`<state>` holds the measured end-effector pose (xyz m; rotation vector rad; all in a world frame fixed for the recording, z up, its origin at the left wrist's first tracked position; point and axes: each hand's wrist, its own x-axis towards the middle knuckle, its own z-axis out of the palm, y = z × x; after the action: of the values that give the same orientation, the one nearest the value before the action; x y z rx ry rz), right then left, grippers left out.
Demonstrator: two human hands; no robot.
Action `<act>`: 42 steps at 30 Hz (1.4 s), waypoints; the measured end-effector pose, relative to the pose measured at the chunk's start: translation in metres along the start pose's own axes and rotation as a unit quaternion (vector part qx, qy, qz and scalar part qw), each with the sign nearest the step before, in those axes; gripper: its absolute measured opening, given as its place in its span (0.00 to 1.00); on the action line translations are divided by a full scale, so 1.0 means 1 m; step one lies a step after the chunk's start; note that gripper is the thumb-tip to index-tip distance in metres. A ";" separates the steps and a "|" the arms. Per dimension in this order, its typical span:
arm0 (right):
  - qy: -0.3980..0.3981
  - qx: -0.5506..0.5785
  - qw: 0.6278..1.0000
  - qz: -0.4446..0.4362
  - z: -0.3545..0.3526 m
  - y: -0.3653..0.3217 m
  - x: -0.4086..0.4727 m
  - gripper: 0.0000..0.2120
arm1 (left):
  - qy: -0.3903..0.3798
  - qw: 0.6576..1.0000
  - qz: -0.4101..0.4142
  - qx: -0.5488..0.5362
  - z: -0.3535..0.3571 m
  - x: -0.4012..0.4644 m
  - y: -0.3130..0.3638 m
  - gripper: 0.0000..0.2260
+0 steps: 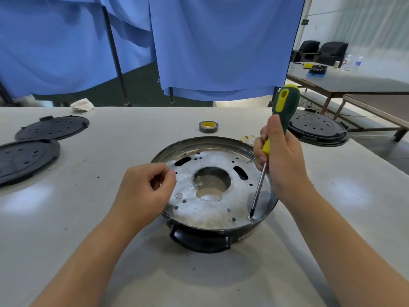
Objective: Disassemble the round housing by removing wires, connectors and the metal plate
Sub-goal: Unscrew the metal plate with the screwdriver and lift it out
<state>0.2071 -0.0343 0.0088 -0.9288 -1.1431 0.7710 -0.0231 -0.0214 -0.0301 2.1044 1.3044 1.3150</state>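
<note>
Housing (212,229) sits on the table (221,280) directly in front of the person, near the middle, open side up, with a black handle-like lug on its near wall. Metal plate (212,209) lies inside it, seated flat, filling the rim — large round hole in the middle, two dark oblong slots at upper left and right, scattered small holes. One screw (179,195) shows at the plate's near left. Right hand (278,156) grips the screwdriver (285,107) by its green-and-yellow handle, fingers wrapped round it, thumb up along the handle; shaft slants down and toward the person, tip set on a second screw (250,217) at the plate's near right edge. Left hand (143,191) rests over the housing's left rim, fingers curled in, thumb and forefinger tips brought together above the plate — cannot tell whether anything small is pinched between them. Beyond the housing: a tape roll (208,126), grey with yellow core, lying flat; a few small brass-coloured bits (247,137) just beside the far right rim. Two black perforated discs (52,127) at far left, one nearer than the other; a stack of like discs (318,129) at far right. Crumpled white wrapper (82,104) at the table's far edge. Blue curtains (210,47) hang behind; a second table (354,82) with small clutter at right rear.
</note>
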 end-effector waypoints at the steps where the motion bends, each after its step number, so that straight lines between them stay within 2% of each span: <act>1: -0.001 -0.003 1.000 -0.001 0.000 0.000 -0.001 0.20 | 0.001 1.000 0.000 -0.001 0.000 0.000 0.000 0.15; 5: -0.013 -0.036 0.999 -0.021 0.002 -0.004 -0.004 0.20 | 0.002 1.000 0.000 -0.002 0.000 0.000 -0.002 0.15; 14: -0.022 -0.120 0.982 -0.143 0.014 -0.012 -0.022 0.19 | 0.003 0.999 -0.042 -0.009 -0.004 0.013 -0.012 0.13; 17: -0.017 -0.155 0.976 -0.153 0.019 -0.011 -0.022 0.10 | -0.035 0.998 -0.060 -0.001 -0.006 0.024 -0.015 0.13; 22: -0.060 -0.193 0.968 -0.150 0.023 -0.012 -0.018 0.09 | -0.107 0.989 -0.077 0.066 -0.007 0.038 -0.006 0.11; 27: -0.085 -0.196 0.965 -0.155 0.020 -0.015 -0.019 0.10 | -0.213 0.954 -0.088 0.189 0.000 0.051 0.030 0.11; 31: -0.007 -0.209 0.965 -0.158 0.018 -0.015 -0.023 0.12 | -0.309 0.944 -0.043 0.105 0.022 0.044 0.061 0.07; 33: 0.037 -0.240 0.958 -0.151 0.018 -0.013 -0.024 0.13 | -0.353 0.931 -0.048 0.076 0.031 0.034 0.063 0.08; 37: 0.067 -0.301 0.934 -0.182 0.021 -0.009 -0.024 0.14 | -0.334 0.933 -0.044 0.128 0.040 0.019 0.047 0.22; 42: 0.036 -0.308 0.931 -0.193 0.022 -0.008 -0.022 0.15 | -0.361 0.921 -0.052 0.138 0.039 0.020 0.046 0.23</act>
<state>0.1804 -0.0520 0.0105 -1.1810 -1.4789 0.0399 0.0368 -0.0221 -0.0090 2.3155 1.2676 0.2364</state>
